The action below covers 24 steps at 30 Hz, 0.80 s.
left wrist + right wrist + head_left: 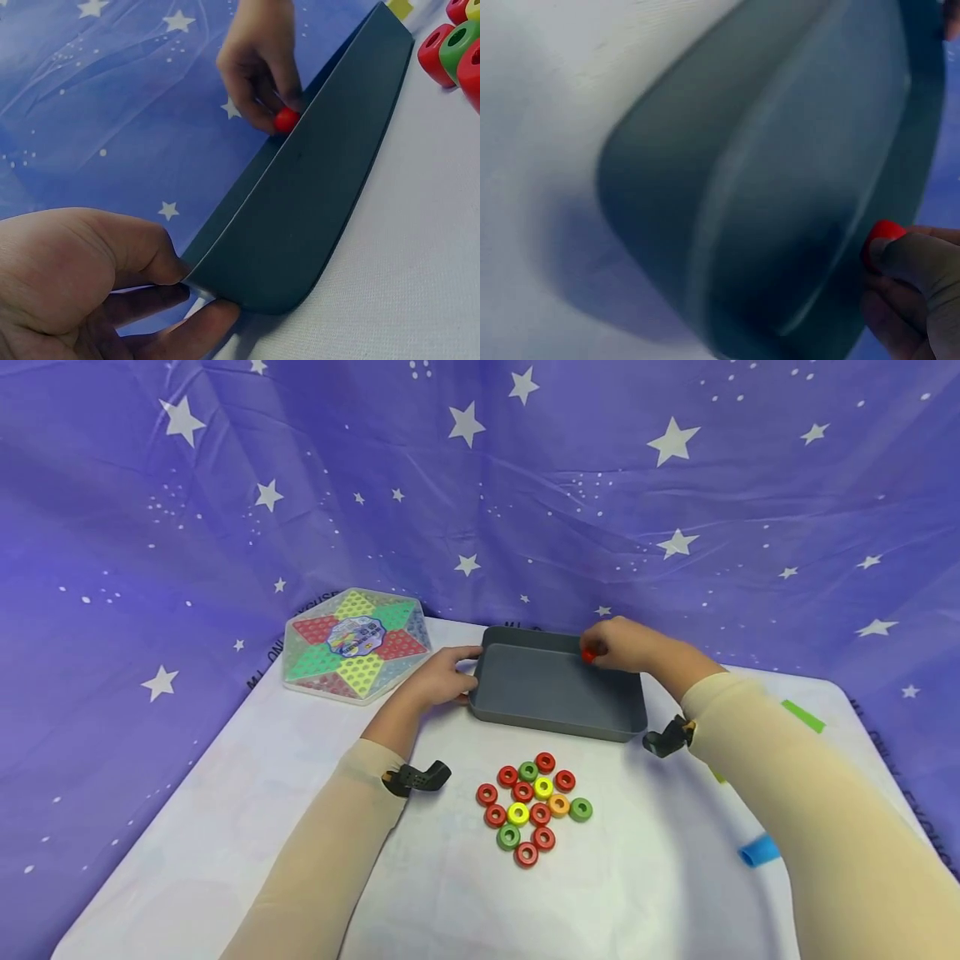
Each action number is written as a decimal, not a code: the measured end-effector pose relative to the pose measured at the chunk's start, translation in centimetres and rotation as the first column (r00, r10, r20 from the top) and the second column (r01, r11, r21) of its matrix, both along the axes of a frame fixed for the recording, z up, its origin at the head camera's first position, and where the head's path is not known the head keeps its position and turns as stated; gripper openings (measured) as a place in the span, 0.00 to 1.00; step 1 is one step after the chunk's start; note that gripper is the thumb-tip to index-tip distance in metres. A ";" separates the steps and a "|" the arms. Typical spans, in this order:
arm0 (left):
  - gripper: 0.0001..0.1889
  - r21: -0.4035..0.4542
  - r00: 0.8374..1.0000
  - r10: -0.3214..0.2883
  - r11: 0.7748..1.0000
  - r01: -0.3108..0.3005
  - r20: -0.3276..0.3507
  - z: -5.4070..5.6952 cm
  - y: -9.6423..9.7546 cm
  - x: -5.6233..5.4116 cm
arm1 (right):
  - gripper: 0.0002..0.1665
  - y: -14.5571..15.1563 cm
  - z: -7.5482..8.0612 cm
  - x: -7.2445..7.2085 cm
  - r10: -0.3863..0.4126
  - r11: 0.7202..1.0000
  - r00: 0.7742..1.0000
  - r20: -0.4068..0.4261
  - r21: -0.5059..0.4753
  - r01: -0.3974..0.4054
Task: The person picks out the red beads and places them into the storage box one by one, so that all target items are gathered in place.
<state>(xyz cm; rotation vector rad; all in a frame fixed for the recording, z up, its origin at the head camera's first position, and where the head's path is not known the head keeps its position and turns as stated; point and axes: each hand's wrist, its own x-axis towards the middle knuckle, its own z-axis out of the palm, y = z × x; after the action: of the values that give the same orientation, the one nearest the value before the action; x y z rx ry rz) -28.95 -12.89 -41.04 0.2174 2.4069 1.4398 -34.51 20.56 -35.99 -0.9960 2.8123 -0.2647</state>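
My left hand [447, 677] grips the left end of a dark grey rectangular tray [558, 693]; in the left wrist view its thumb meets the tray's rim and its fingers lie against the outside. Over the tray's far right part, my right hand [621, 645] pinches a red bead [885, 238] between thumb and fingers. No beads show on the visible tray floor. On the white table in front of the tray lies a loose group of ring-shaped beads with holes: several red beads [522, 792], green beads [581, 810], two yellow beads [518, 814] and an orange bead [558, 805].
A hexagonal Chinese checkers board [356, 647] in a clear case lies left of the tray. At the right are a green strip [803, 716] and a blue piece [759, 851], partly behind the right sleeve. A purple star-patterned cloth [465, 485] hangs behind the table.
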 end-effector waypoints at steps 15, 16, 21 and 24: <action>0.37 0.008 1.000 -0.005 1.000 0.005 0.026 -0.3 0.6 0.3 | 0.15 0.1 -0.2 1.3 0.067 0.994 0.996 -0.062 0.087 -0.061; 0.37 0.007 1.000 -0.004 1.000 0.004 0.027 -0.2 0.5 0.3 | 0.15 0.0 0.4 1.5 0.067 0.995 0.995 -0.075 0.076 -0.061; 0.36 -0.008 1.000 0.008 1.000 -0.008 0.020 -0.1 0.2 0.2 | 0.17 -0.9 3.8 3.6 0.076 0.997 0.990 -0.123 0.001 -0.077; 0.36 -0.004 1.000 0.018 1.000 -0.018 0.011 -0.1 0.0 0.0 | 0.17 -1.5 5.1 5.7 0.095 0.993 0.985 -0.142 -0.062 -0.105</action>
<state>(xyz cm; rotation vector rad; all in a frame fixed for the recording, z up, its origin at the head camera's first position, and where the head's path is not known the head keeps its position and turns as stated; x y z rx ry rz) -28.90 -12.85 -41.16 0.1871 2.4089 1.4399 -28.80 19.10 -30.90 -1.2118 2.8819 -0.2936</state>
